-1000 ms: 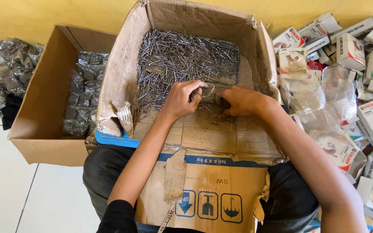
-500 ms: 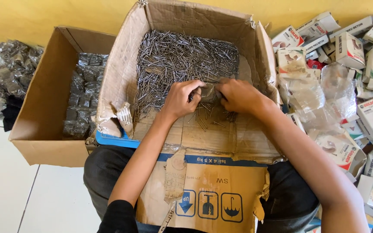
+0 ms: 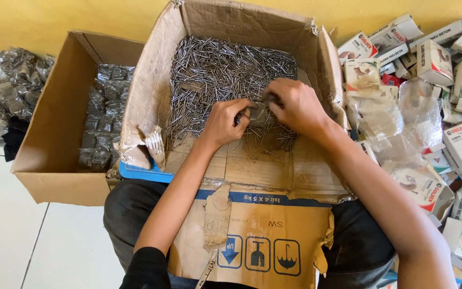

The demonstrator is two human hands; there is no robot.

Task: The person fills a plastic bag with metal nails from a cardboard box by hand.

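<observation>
Left hand (image 3: 225,122) and right hand (image 3: 295,107) met over a small clear bag (image 3: 260,113) — both grips pinched shut on it, above the nails (image 3: 215,75) in the torn cardboard box (image 3: 231,21). White tile floor (image 3: 6,225), yellow wall (image 3: 54,16) behind — small printed cartons (image 3: 434,61) heaped to the right.

Two cardboard boxes: a torn box (image 3: 151,96) at centre holding a heap of steel nails (image 3: 215,75), too many to count, and a smaller box (image 3: 49,144) at left. Two hands, left hand (image 3: 225,122) and right hand (image 3: 295,107). Small printed cartons (image 3: 434,61) at right, over a dozen.
</observation>
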